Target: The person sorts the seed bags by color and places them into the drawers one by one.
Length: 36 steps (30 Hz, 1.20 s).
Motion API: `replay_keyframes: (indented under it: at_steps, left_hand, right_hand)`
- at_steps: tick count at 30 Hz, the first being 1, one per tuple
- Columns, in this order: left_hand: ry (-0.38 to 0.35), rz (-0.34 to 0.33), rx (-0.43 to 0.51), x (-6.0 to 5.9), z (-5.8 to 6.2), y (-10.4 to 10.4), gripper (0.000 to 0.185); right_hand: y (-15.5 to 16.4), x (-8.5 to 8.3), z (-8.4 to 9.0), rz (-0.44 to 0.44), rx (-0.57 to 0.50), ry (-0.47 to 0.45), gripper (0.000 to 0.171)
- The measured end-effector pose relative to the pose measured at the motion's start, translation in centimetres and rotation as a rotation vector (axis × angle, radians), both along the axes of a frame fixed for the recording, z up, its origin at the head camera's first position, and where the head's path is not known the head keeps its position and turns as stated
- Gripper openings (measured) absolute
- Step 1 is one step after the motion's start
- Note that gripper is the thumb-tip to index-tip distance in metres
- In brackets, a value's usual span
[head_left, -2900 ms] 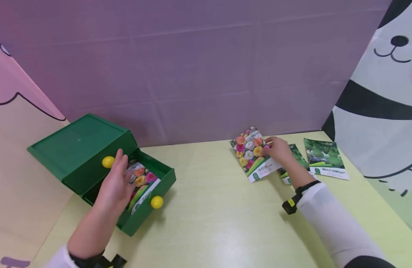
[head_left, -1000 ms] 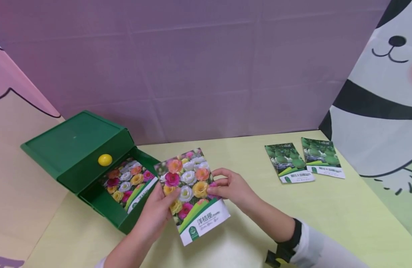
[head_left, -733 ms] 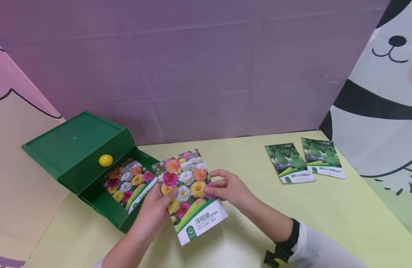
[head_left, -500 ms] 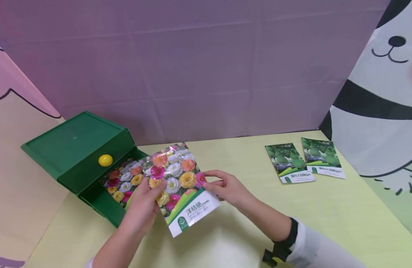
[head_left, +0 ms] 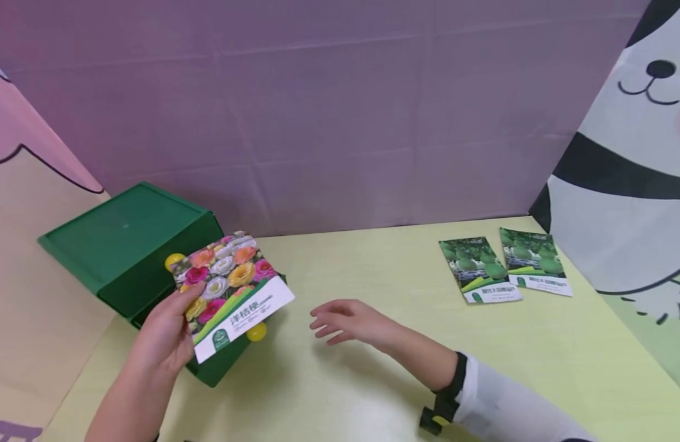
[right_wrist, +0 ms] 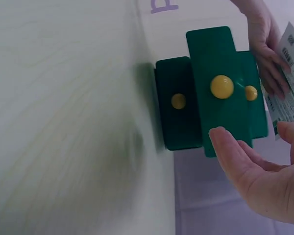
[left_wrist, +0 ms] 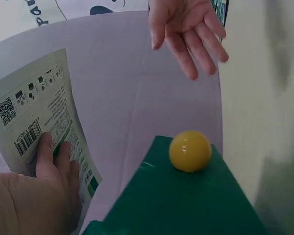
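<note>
A lisianthus packet was held by the left hand, its left long edge clamped between the thumb, pressed on the printed face, and the fingers, laid against the back. Most of the packet was thus carried to the right of those fingers and beyond them, its long axis slanting from far left to near right, with the white title strip turned nearest the body. The relation that mattered most lay below: beneath the left fingers and the packet, a drawer stood drawn out of a green drawer unit, and a gap between packet and drawer was shown in the left wrist view. The drawer's inside was hidden by the packet. The left hand was plainly the nearer; the right hand was held in the air well to the right, its fingers apart, directed toward the packet, with nothing grasped. The packet was thin, flat and slightly bowed, printed with ruffled blooms; its pale back was covered with small text, a QR code and a barcode. The drawer unit was smooth, boxy and plastic-looking, fitted with round, glossy yellow knobs. To the right of the right fingers and beyond them, two green-fruit packets were laid flat on the pale, smooth bench. Beyond both hands, a creased purple cloth was seen.
</note>
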<state>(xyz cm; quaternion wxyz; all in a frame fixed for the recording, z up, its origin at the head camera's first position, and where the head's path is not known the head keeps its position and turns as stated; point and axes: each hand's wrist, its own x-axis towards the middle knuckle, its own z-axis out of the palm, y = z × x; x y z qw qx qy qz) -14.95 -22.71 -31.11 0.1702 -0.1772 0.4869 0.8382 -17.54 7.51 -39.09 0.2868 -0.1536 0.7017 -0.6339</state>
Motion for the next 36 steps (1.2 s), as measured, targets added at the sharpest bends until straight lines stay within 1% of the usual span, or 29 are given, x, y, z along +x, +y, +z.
replay_keyframes:
  at_steps: [3, 5, 8, 11, 14, 16, 19, 22, 24, 27, 29, 32, 34, 36]
  left_hand:
    - [-0.036, -0.013, 0.018, 0.0, -0.7, -0.6, 0.069]
    - [-0.056, 0.002, 0.04, -0.1, -1.2, -0.9, 0.064]
    - [-0.089, 0.033, 0.115, -0.5, -1.8, -1.3, 0.064]
    - [-0.103, 0.053, 0.228, -1.2, -2.3, -1.7, 0.069]
    - [-0.117, 0.076, 0.311, -1.7, -2.7, -2.1, 0.067]
    - [-0.138, 0.093, 0.346, -2.1, -3.0, -2.4, 0.066]
    - [-0.169, 0.092, 0.389, -2.4, -3.5, -2.9, 0.063]
    - [-0.178, 0.088, 0.439, -2.7, -3.9, -3.4, 0.061]
    - [-0.179, 0.094, 0.471, -2.9, -4.1, -3.8, 0.06]
    - [-0.202, 0.118, 0.508, -3.2, -4.4, -4.3, 0.06]
    - [-0.234, 0.145, 0.534, -3.5, -4.5, -4.6, 0.059]
    - [-0.28, 0.202, 0.56, -3.8, -4.5, -4.7, 0.058]
    - [-0.293, 0.235, 0.575, -4.0, -4.4, -4.6, 0.057]
    - [-0.295, 0.253, 0.567, -4.1, -4.2, -4.5, 0.057]
  right_hand:
    - [-1.1, -0.5, -0.3, 0.031, 0.031, -0.006, 0.046]
    - [-2.0, -0.9, -0.5, 0.039, 0.048, -0.022, 0.044]
    - [-3.5, -1.5, -0.6, 0.046, 0.075, -0.043, 0.044]
    - [-4.8, -2.1, -0.6, 0.054, 0.092, -0.047, 0.044]
    - [-5.9, -2.5, -0.7, 0.061, 0.092, -0.046, 0.043]
    - [-6.6, -2.6, -0.7, 0.065, 0.086, -0.049, 0.042]
    - [-7.4, -2.7, -0.6, 0.057, 0.079, -0.07, 0.04]
    - [-7.9, -2.6, -0.5, 0.04, 0.086, -0.075, 0.038]
    - [-8.2, -2.6, -0.3, 0.03, 0.098, -0.076, 0.038]
    - [-8.6, -2.5, -0.2, 0.016, 0.114, -0.071, 0.038]
    - [-8.8, -2.4, -0.2, 0.009, 0.115, -0.073, 0.037]
    - [-9.0, -2.3, -0.2, 0.005, 0.113, -0.064, 0.033]
    - [-9.1, -2.3, -0.2, 0.011, 0.116, -0.055, 0.031]
    - [-9.1, -2.2, -0.1, 0.02, 0.132, -0.044, 0.031]
